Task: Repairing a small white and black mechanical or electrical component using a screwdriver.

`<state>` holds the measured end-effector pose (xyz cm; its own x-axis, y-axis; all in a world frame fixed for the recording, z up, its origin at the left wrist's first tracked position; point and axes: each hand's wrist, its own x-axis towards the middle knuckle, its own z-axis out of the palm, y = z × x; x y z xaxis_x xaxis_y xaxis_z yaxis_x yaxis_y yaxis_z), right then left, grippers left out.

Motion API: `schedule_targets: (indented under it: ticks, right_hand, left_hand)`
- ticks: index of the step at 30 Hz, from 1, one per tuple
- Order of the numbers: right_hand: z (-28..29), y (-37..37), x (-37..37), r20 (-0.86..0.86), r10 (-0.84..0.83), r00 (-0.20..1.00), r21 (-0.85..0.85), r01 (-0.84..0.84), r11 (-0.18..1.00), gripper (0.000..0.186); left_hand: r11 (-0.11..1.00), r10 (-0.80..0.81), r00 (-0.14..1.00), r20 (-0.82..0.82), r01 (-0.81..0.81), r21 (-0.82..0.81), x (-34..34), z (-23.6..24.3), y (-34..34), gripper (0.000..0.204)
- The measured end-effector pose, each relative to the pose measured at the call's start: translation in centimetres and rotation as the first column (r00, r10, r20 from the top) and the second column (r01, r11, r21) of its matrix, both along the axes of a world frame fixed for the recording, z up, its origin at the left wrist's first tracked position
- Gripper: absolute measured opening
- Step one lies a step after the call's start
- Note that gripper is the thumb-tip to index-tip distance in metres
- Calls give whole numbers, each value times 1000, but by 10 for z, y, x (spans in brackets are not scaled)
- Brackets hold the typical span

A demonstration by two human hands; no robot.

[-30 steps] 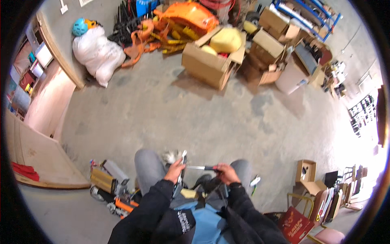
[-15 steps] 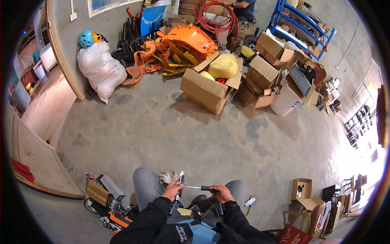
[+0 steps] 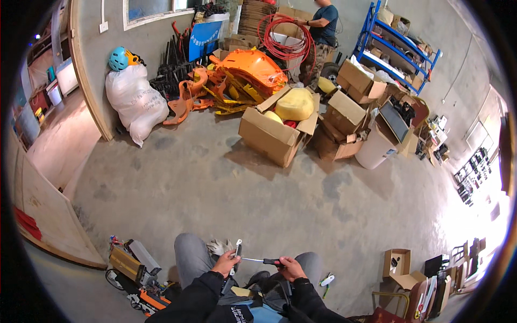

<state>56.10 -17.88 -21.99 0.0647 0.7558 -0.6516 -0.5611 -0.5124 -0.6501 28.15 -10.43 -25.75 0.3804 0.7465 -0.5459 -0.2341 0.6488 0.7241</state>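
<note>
My left hand (image 3: 226, 263) is closed on an upright narrow part (image 3: 237, 249) with a white top end and a dark middle. My right hand (image 3: 292, 269) grips the dark red-and-black handle of a screwdriver (image 3: 272, 261), whose thin shaft lies crosswise, its end at the narrow part beside my left fingers. Whether the tip sits in that part is too small to tell. Both hands are between my bent knees. Pale gloves (image 3: 218, 246) lie by my left knee. A small white item (image 3: 327, 279) is on the floor beyond my right knee.
Battery-like units and hardware (image 3: 134, 266) lie at my left, an open carton (image 3: 397, 258) and chairs at right. Ahead are cartons (image 3: 272, 134), orange plastic panels (image 3: 247, 70), a white sack (image 3: 134, 102), blue shelving (image 3: 398, 37) and a standing person (image 3: 323, 27). A doorway (image 3: 81, 86) is at left.
My view has tilted upward, so the room and my hands sit lower in the picture and the standing person shows more fully. Both hands keep their grips.
</note>
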Motion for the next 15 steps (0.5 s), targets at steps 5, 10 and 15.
schedule_targets:
  ticks: [5,10,15]
  right_hand:
    - [-3,-6,0,-29,-51,998,15,51,999,15]
    - [-2,-8,-1,-53,-86,995,9,86,996,12]
    - [-8,3,20,93,65,994,81,-73,994,12]
  left_hand:
    - [998,13,1000,-12,-12,54,1,7,-9,44]
    - [1000,-1,1000,-13,1,30,1,10,-12,48]
    - [974,-106,990,-98,124,191,3,27,7,48]
